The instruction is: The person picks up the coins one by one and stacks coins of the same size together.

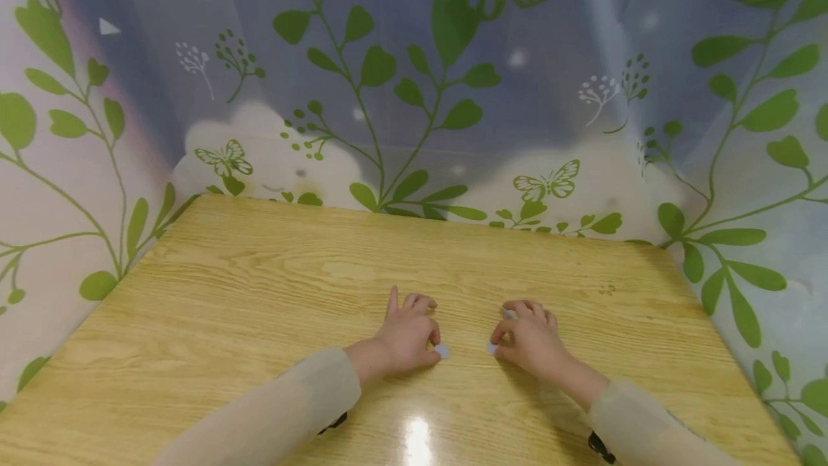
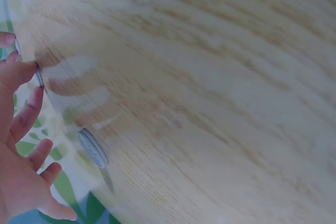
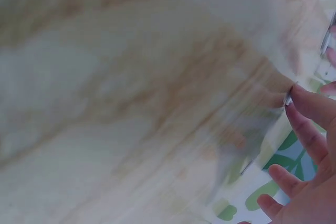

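Between thumb and forefinger, my left hand point(image 1: 407, 336) pinches a silver coin point(image 1: 443, 351) by its edge, just over the table; its other fingers are spread. My right hand point(image 1: 532, 340) pinches another silver coin point(image 1: 491, 347) in the same way, a short gap to the right. Under the right fingers lies a further coin point(image 1: 509, 313), seen as a thin edge in the right wrist view. In the left wrist view, two stacked coins point(image 2: 93, 148) lie on the wood beside the left fingers; the hand hides them from the head view.
The wooden table point(image 1: 291, 272) has a glossy top with a bright reflection near its front. A curtain point(image 1: 414, 92) printed with green leaves and butterflies hangs along the back and both sides. Small ring-like marks point(image 1: 606, 290) show at the right of the tabletop.
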Demonstrator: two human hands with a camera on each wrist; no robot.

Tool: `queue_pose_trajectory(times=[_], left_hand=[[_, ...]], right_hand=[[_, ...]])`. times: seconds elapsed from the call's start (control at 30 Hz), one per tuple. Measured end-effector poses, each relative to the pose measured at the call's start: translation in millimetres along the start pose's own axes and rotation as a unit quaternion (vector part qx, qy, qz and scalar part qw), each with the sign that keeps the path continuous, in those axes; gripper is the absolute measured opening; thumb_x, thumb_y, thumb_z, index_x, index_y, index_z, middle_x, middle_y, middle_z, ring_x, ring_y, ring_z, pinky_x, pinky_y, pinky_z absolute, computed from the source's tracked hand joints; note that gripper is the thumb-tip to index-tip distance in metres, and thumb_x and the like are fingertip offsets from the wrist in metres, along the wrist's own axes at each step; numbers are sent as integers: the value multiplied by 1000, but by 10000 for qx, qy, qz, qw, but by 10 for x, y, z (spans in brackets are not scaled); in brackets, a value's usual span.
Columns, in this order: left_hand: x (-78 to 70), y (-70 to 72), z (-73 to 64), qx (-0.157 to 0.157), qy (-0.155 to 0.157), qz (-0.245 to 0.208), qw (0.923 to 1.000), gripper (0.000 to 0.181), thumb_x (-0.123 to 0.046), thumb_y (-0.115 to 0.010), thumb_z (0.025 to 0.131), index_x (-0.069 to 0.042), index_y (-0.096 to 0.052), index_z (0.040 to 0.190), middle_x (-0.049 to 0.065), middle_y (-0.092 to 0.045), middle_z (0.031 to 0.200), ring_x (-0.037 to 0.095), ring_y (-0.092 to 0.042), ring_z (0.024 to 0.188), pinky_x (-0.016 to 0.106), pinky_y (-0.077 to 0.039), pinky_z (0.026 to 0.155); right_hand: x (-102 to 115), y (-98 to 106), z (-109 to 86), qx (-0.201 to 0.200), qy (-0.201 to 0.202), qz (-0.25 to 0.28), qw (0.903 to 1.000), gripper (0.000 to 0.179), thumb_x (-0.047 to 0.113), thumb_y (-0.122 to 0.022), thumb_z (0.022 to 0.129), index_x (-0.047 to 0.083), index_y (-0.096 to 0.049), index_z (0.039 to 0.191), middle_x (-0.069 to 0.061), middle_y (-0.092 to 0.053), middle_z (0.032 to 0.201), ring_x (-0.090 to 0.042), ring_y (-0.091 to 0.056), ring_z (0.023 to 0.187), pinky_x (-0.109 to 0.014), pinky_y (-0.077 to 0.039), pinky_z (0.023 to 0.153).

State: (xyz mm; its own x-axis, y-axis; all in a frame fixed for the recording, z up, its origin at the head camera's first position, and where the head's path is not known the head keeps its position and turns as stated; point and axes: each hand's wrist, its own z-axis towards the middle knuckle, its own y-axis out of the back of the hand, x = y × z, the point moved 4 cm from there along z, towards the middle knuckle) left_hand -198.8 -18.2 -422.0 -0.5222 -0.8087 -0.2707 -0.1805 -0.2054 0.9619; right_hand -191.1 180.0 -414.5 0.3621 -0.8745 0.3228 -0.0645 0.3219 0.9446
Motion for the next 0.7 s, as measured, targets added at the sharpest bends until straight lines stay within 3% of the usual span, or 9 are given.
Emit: queue_pose_trajectory(times=[0.53,0.7], left_hand=[[-19,10,-30,0,-70,98,9999,14,-38,-66,84,-24,-65,85,6,-45,139,27,-33,133,66,-9,109],[-33,2,-26,5,-187,153,9997,22,-41,-63,86,-22,-64,97,5,-43,139,27,-32,133,65,-9,109]], right_hand=[[135,-18,-130,7,25,-77,10000,11,20,-79,73,23,-69,73,-18,-50,131,-45,-34,124,-71,-23,96],[140,-26,-147,-24,82,-146,9999,10,21,-79,73,22,-69,74,-20,-50,130,-46,-35,124,-71,-25,95]])
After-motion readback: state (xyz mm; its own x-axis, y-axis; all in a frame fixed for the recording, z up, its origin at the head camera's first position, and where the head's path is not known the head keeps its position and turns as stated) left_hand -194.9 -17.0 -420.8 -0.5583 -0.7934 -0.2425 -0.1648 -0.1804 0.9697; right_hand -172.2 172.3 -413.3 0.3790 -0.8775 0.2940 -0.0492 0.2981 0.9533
